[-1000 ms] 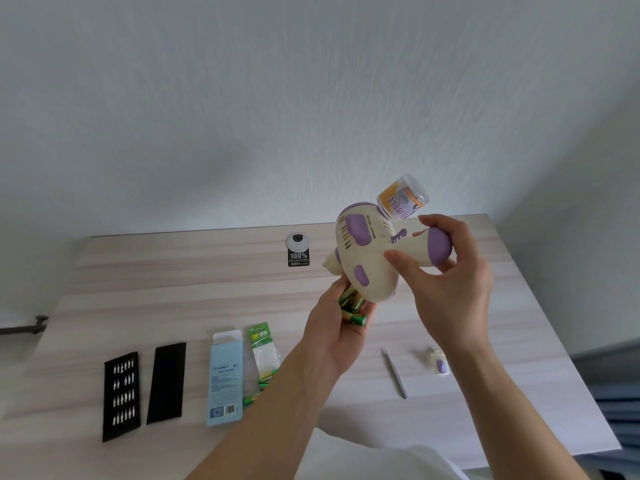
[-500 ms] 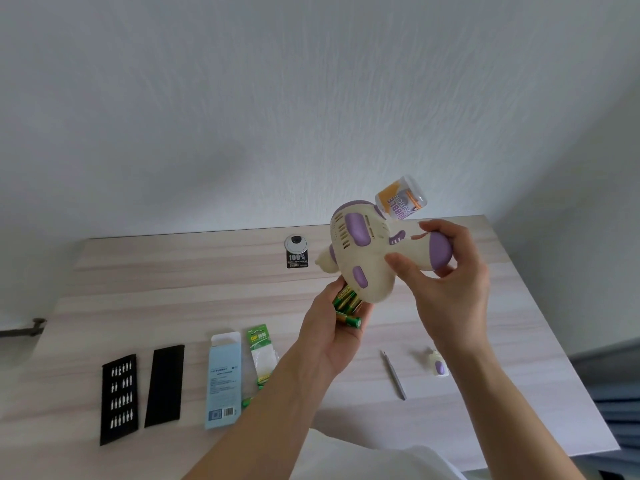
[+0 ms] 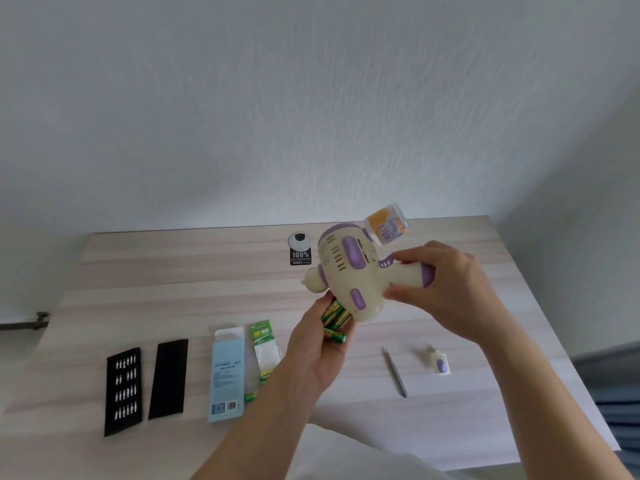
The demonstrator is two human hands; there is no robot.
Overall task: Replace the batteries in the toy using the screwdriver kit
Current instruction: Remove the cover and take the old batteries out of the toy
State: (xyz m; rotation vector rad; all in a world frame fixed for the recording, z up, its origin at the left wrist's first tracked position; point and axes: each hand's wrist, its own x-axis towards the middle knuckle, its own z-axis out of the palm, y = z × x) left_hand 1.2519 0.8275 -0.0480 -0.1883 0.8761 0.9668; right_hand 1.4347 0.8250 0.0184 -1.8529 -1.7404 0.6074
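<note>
Right hand (image 3: pixel 446 292) grips the toy (image 3: pixel 349 275) by its handle, fingers curled round it — left hand (image 3: pixel 322 348), just beneath, cups green batteries (image 3: pixel 334 320) in curled fingers.

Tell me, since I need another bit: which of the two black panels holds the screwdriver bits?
The leftmost black panel: rows of silver bits show on it. The black panel to its right is plain.

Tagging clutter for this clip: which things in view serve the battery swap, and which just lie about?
In use: toy, held by the right hand; batteries, in the left hand; screwdriver; bit tray; battery pack; small cream-and-purple piece, likely the battery cover.
Lying about: blue box; black panel; sticker on the table.
</note>
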